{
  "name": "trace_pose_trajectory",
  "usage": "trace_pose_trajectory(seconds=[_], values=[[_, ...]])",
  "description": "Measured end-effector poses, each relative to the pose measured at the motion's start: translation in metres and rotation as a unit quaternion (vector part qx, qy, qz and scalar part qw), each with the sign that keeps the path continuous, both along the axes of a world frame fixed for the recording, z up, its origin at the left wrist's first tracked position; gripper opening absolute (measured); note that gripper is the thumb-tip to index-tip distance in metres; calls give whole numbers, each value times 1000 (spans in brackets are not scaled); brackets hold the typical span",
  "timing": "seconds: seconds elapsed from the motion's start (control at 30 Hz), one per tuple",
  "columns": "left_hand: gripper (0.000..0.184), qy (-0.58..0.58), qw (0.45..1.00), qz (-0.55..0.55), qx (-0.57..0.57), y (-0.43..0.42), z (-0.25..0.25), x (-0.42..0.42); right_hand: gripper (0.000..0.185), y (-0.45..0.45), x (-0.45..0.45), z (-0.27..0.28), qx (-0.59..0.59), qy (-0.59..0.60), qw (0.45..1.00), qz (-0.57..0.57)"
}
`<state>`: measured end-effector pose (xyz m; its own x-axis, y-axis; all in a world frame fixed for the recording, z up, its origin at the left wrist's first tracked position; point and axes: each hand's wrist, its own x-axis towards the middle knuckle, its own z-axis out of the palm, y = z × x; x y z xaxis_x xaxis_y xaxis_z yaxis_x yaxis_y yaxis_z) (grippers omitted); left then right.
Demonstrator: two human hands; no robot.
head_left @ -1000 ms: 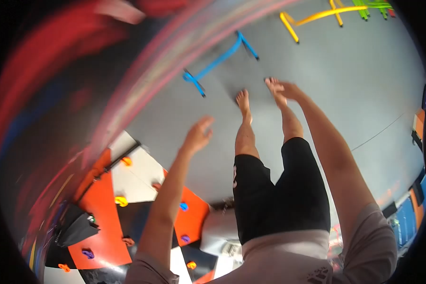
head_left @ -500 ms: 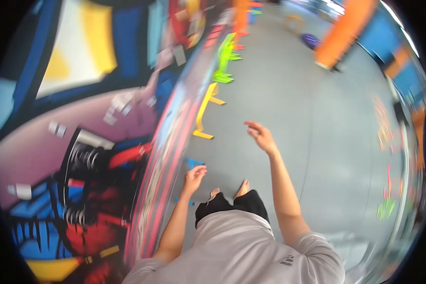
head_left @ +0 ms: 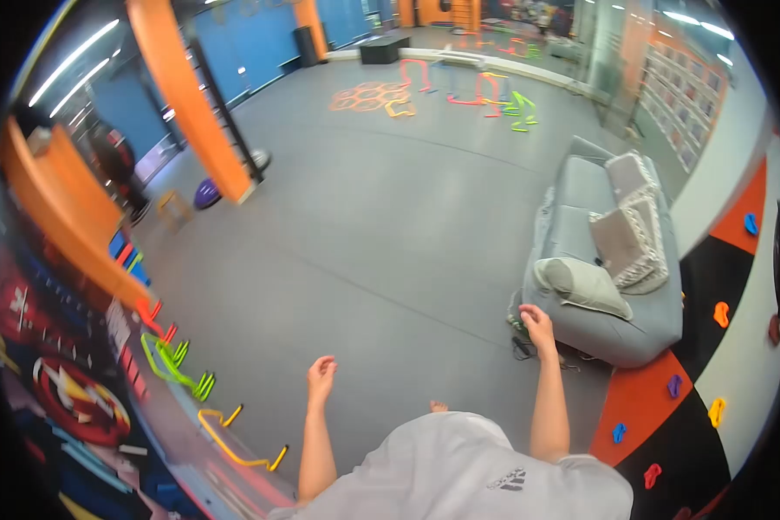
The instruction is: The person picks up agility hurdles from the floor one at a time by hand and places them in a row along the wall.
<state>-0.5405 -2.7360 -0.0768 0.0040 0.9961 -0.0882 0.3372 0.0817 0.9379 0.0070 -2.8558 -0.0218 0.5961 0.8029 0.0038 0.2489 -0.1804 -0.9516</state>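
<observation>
Grey floor: the floor (head_left: 364, 243) runs under everything here; a bare foot (head_left: 439, 406) shows just past the shirt hem, so a slick patch could cost grip, though none is visible.
Climbing wall: the panelled wall (head_left: 637, 399) rises at the right with holds sticking out; a wide swing of the right arm could knock knuckles on one.
Sofa: the grey sofa (head_left: 576, 204) stands ahead and to the right, its near end the closest thing to the right hand (head_left: 537, 329); a step that way could bump a shin or hip on its corner.
Green hurdles: these (head_left: 172, 373) stand along the left wall beyond the yellow one, legs pointing into the room; drifting left could hook a toe.
Yellow hurdle: the nearest hurdle (head_left: 223, 445) lies low at the left, below and outside the left hand (head_left: 321, 377); being under the eye line, it is easily kicked.
Dark cord: it lies loose (head_left: 522, 348) on the floor by the sofa's near corner, and could snag a foot.
Right hand: raised, fingers relaxed and parted, holding nothing; it overlaps the sofa in view, and whether it touches is hard to tell, though it looks apart.
Left hand: raised, fingers loosely bent, gripping nothing, so neither hand is braced against a stumble.
</observation>
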Motion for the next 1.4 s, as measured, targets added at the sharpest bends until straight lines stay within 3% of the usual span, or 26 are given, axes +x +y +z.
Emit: trace_pose_trajectory(seconds=[0.17, 0.27, 0.3, 0.37, 0.53, 0.6, 0.67, 0.77, 0.87, 1.07, 1.17, 1.27, 1.37, 1.4], values=[[26, 74, 951, -298, 43, 74, 66, 214, 25, -26, 46, -3, -19, 60, 997, -55], [28, 87, 918, -386, 38, 107, 83, 294, 29, -9, 61, 2, -28, 80, 996, -5], [28, 82, 913, -399, 33, 116, 83, 314, 31, 2, 60, 20, -36, 13, 999, 2], [28, 82, 903, -422, 31, 138, 87, 347, 35, 32, 76, 24, -31, 27, 998, 48], [28, 101, 913, -393, 44, 229, 73, 386, 36, 130, 130, 56, -42, -26, 996, 70], [28, 91, 941, -324, 24, 277, 54, 395, 38, 164, 169, 53, -60, -53, 993, 85], [32, 152, 951, -266, 31, 322, 43, 403, 41, 194, 206, 43, -84, -91, 988, 87], [39, 447, 849, -274, -69, 370, 58, 439, 43, 218, 265, 20, -223, -277, 930, 89], [46, 473, 798, -337, -163, 426, 40, 504, 43, 245, 319, 13, -294, -125, 938, 132], [45, 311, 811, -494, -35, 482, 118, 677, 39, 300, 408, -11, -326, -47, 933, 145], [44, 250, 816, -520, -20, 511, 108, 742, 40, 349, 464, -37, -354, -14, 914, 199], [46, 233, 824, -507, -98, 545, 85, 793, 40, 416, 535, -51, -349, -21, 907, 235], [51, 263, 858, -432, -83, 578, 78, 832, 42, 497, 604, -47, -310, -57, 934, 165], [54, 271, 878, -391, -60, 589, 81, 845, 45, 525, 626, -33, -288, -129, 935, 162]])
